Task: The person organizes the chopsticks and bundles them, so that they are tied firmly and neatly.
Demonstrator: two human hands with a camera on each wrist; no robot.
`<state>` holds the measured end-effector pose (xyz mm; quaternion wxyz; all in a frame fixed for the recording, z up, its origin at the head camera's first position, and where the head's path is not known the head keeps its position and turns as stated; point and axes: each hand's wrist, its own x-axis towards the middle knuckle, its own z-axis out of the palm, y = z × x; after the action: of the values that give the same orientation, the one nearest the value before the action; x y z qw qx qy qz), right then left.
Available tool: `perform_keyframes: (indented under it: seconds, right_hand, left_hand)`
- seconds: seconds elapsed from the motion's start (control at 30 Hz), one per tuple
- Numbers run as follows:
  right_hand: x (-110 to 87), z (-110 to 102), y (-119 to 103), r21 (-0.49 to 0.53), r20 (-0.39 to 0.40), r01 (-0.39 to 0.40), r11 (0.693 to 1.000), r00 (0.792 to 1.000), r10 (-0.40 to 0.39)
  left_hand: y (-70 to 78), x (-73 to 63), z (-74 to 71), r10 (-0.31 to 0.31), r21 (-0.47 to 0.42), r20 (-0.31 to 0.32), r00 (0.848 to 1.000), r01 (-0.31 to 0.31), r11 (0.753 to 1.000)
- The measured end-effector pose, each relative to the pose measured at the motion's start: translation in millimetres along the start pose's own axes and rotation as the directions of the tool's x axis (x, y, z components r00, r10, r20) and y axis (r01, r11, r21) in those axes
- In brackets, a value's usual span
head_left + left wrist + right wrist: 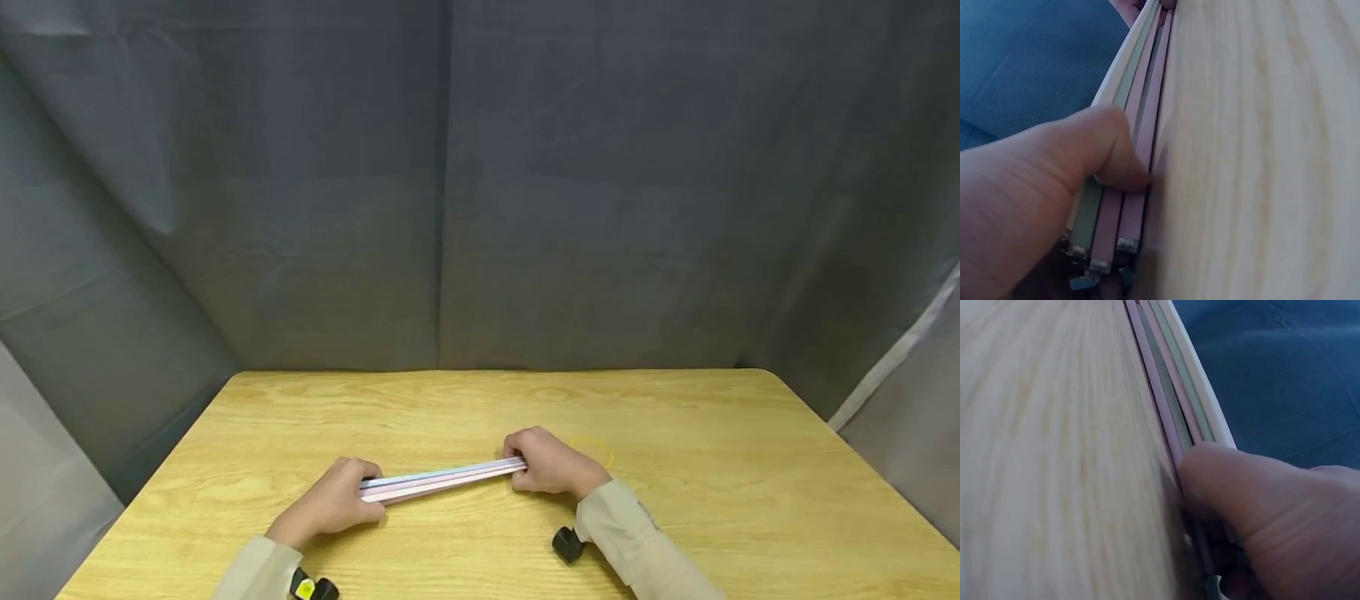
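A bundle of long pastel pencils (pixel 442 482) in white, green, pink and purple lies crosswise, low over the wooden table (pixel 480 400). My left hand (pixel 337 500) grips its left end. In the left wrist view the thumb presses across the pencils (pixel 1147 125), and silver ferrules show past it. My right hand (pixel 547 462) holds the other end, its thumb (pixel 1229 481) lying over the pencils (pixel 1163 387) in the right wrist view. The fingers behind the bundle are mostly hidden.
A thin yellow ring (pixel 609 461), like a rubber band, lies on the table just beyond my right wrist. Black wrist cameras sit under both sleeves. Dark grey curtains (pixel 480 183) hang behind the table's far edge and along its sides.
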<state>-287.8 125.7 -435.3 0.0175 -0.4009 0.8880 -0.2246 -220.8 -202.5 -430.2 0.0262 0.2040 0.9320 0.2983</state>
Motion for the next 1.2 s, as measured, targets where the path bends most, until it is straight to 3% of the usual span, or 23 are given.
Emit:
perform_keyframes:
  seconds: [0.27,0.47,0.7,0.9,1.2]
  right_hand:
    - [1.6,-1,-2,-0.044,0.043,-0.028,0.999,0.999,0.030]
    - [1.7,-1,0,-0.047,0.031,-0.040,0.998,0.999,0.041]
    - [1.4,4,5,-0.033,-0.038,-0.037,0.999,0.999,0.035]
    - [3.1,15,7,-0.015,-0.121,-0.049,0.999,0.992,0.047]
    - [4.6,21,14,0.093,-0.229,-0.070,0.993,0.969,0.090]
  left_hand:
    - [4.2,-0.6,-0.5,-0.019,0.028,0.009,1.000,0.018,0.999]
    - [6.7,1.8,3.9,0.013,0.072,-0.019,1.000,-0.012,0.997]
    - [3.4,4.0,8.5,-0.004,0.092,-0.073,0.997,0.011,0.996]
    - [-4.9,2.9,10.7,-0.034,0.025,-0.089,0.995,0.036,0.999]
    - [-11.7,5.6,12.4,-0.025,-0.039,-0.147,0.989,0.020,0.999]
